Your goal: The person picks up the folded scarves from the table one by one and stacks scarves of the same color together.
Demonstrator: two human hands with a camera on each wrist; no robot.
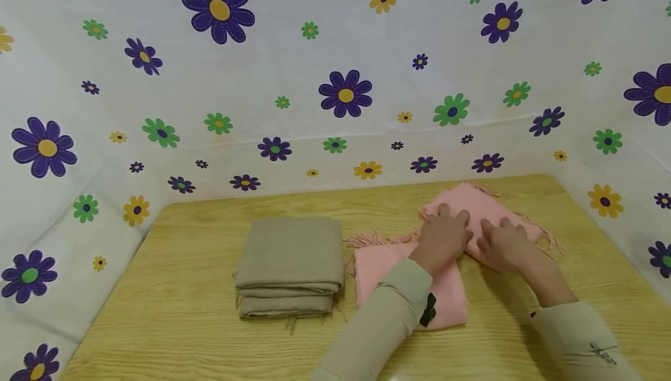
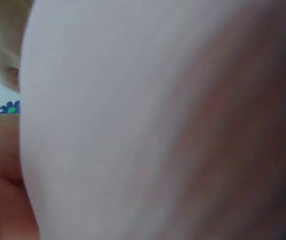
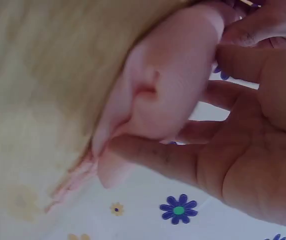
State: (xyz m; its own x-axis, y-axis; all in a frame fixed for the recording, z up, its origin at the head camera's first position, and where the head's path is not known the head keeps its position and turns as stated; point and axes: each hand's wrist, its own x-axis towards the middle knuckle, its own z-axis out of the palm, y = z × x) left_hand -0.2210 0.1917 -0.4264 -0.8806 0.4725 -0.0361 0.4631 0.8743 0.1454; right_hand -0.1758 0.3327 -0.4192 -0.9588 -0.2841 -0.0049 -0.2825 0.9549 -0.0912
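Observation:
A folded pink scarf [image 1: 466, 199] with fringed ends lies at the back right of the table. My left hand [image 1: 442, 238] rests its fingers on the near left part of it, and my right hand [image 1: 505, 244] lays its fingers on the right part. In the right wrist view, the right hand's fingers [image 3: 158, 157] reach along the scarf's rounded, creased edge [image 3: 173, 85]. A second folded pink fringed cloth [image 1: 380, 264] lies under the left forearm. Blurred pale pink cloth [image 2: 98, 120] fills most of the left wrist view, hiding much of the left hand [image 2: 3, 185].
Folded beige cloths [image 1: 293, 253] with loose threads are stacked left of the second pink cloth. A flower-printed white sheet [image 1: 283, 66] walls in the back and sides of the wood-grain table [image 1: 173, 288].

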